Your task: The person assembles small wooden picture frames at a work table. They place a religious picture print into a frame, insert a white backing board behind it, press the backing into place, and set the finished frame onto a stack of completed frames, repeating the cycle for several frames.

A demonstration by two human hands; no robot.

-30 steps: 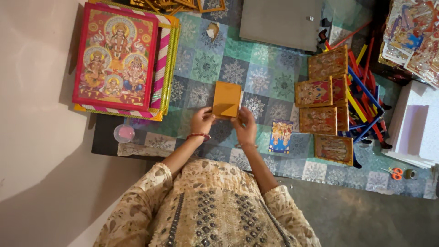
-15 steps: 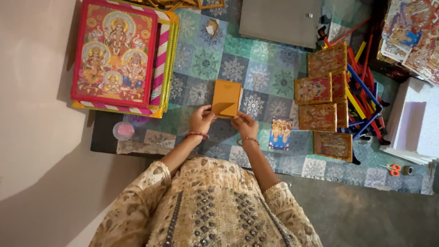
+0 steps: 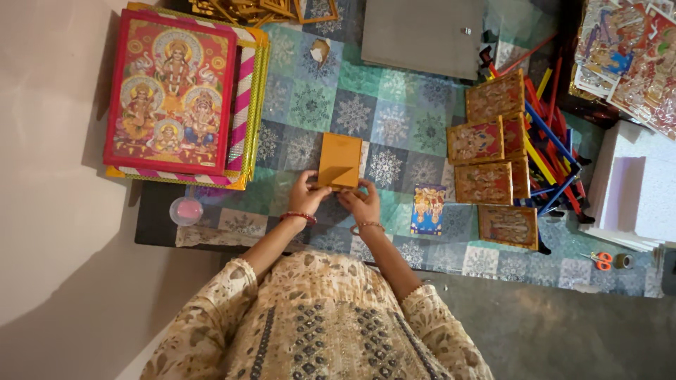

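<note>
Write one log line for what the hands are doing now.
left hand: grips orange card | right hand: grips same card | nearby: small picture

Low table [image 3: 151, 218], dark top, covered w/ patterned cloth [image 3: 394, 119] in teal/blue squares w/ snowflake motifs; cloth stops short of table's left edge, bare dark strip showing there. Left of table: plain pale wall or floor surface [image 3: 56, 211], cannot tell which, soft shadows across it. Below table, to the right: grey concrete-looking floor [image 3: 563, 331]. Upper edge of table: flat grey board [image 3: 422, 32] lying on cloth. Right of table: white foam blocks [image 3: 634, 190], stacked. Light even and dim-warm, no hard glare; source not in view.
</note>
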